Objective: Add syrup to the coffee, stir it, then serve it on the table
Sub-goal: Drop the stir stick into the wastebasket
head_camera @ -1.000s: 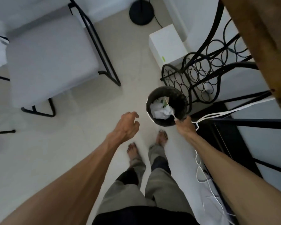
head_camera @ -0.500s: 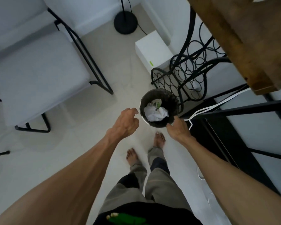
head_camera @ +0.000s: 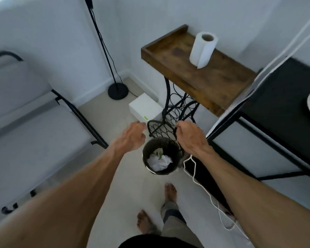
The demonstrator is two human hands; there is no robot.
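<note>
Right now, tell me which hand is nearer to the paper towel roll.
Right. The right hand is below the wooden shelf that carries the paper towel roll, over the bin's right rim. The left hand sits farther left, beyond the wine rack.

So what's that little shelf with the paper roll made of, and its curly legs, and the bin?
The shelf top looks like wood with a dark, rustic stain: brown grain and blotches show. The curly legs look like black-painted metal, thin bent rods and rings. The paper roll is soft white paper. The bin is dark and rough-looking, maybe woven fibre or plastic; too blurry to tell.
</note>
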